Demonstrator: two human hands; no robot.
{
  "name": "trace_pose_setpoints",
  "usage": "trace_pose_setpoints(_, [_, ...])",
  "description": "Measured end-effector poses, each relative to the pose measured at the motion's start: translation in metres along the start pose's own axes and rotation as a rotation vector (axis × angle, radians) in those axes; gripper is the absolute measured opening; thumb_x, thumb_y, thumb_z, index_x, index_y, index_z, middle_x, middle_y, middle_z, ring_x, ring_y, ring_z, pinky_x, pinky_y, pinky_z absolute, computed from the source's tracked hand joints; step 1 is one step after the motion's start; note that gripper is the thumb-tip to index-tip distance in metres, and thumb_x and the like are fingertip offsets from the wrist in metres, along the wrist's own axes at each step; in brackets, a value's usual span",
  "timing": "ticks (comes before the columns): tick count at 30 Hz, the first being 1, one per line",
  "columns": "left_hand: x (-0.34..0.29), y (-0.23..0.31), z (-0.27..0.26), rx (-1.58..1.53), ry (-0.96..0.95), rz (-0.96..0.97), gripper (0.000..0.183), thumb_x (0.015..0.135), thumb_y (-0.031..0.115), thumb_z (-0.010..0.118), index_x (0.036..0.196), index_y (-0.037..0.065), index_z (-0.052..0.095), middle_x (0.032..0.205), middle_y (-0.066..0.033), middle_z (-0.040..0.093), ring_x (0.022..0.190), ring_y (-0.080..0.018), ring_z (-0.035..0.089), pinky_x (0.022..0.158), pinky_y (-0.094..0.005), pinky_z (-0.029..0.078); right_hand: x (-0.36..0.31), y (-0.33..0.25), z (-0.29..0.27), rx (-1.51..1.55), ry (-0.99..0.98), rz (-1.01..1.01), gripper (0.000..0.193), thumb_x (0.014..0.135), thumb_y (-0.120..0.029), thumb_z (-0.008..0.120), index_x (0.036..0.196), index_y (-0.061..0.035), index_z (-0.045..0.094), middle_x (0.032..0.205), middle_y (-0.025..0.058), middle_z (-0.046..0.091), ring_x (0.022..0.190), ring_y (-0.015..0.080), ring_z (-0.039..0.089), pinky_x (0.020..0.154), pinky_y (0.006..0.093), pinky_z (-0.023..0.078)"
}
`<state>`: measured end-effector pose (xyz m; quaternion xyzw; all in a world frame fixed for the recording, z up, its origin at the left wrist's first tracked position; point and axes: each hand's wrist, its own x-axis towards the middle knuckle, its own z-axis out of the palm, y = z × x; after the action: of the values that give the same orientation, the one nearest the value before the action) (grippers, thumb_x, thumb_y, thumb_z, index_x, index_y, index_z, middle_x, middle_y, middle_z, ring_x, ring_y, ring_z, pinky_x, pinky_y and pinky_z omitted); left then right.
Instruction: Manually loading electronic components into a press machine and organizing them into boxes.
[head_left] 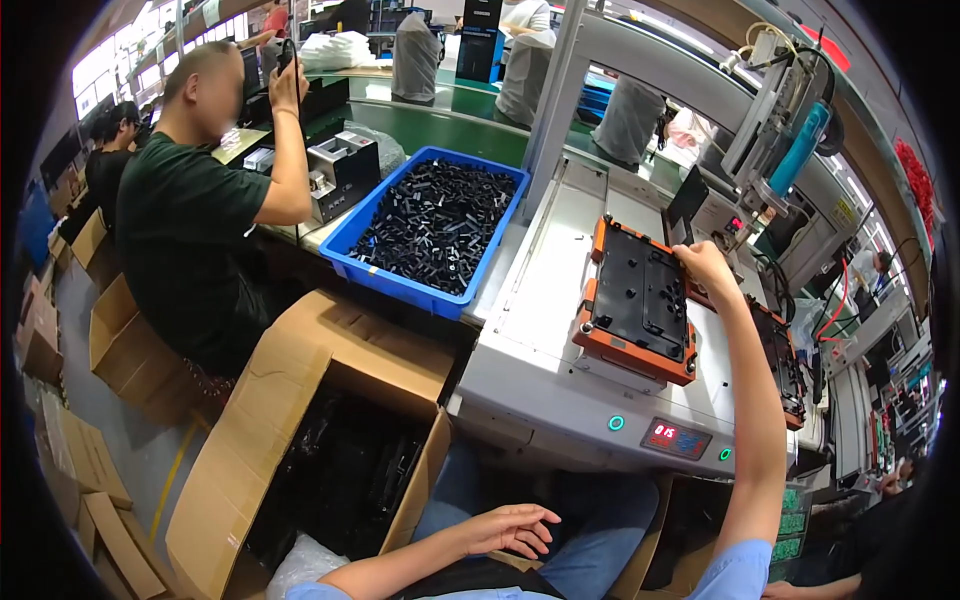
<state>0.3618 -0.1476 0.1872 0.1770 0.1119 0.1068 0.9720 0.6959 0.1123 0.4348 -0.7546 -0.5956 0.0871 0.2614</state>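
Note:
A black moulded plastic panel [640, 285] with small posts and slots lies in an orange fixture [633, 352] on the white machine bed. My right hand [706, 266] reaches to the panel's far right corner, its fingertips pinched together there. Whatever may be between them is too small or hidden to make out. Over my lap, my left hand [512, 530] hangs palm inward, holding nothing, with its fingers loosely apart. To the right, partly behind my right forearm, a second orange fixture [793, 410] carries another black part.
A blue bin [455, 300] full of small black parts stands left of the machine. Below it, an open cardboard box [255, 430] holds black pieces. A turquoise-bodied tool head [800, 150] hangs above the bed at the right. A co-worker [195, 220] sits at the left.

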Motion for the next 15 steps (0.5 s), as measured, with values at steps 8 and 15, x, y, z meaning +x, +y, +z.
trace_pose_setpoints(8, [0.009,0.004,-0.002,0.04,0.04,-0.017,0.033,0.097,0.026,0.045,0.121,0.003,0.048,0.095,-0.0107,0.062,0.089,-0.0208,0.065,0.074,-0.0318,0.056,-0.017,-0.006,-0.004,0.143,0.081,0.126,0.049,0.079,-0.046,0.057,0.071,0.0018,0.063,0.062,0.014,0.061,0.056,0.0256,0.06,0.058,0.0352,0.048])
trace_pose_setpoints(15, [0.005,0.01,0.0,0.045,0.092,0.018,0.031,0.096,0.021,0.045,0.12,0.001,0.048,0.093,-0.0132,0.062,0.089,-0.0251,0.065,0.073,-0.0351,0.056,-0.171,-0.029,0.002,0.222,0.285,-0.184,0.025,0.089,-0.028,0.059,0.092,-0.003,0.06,0.081,0.0045,0.058,0.07,0.0106,0.055,0.062,0.0248,0.044])
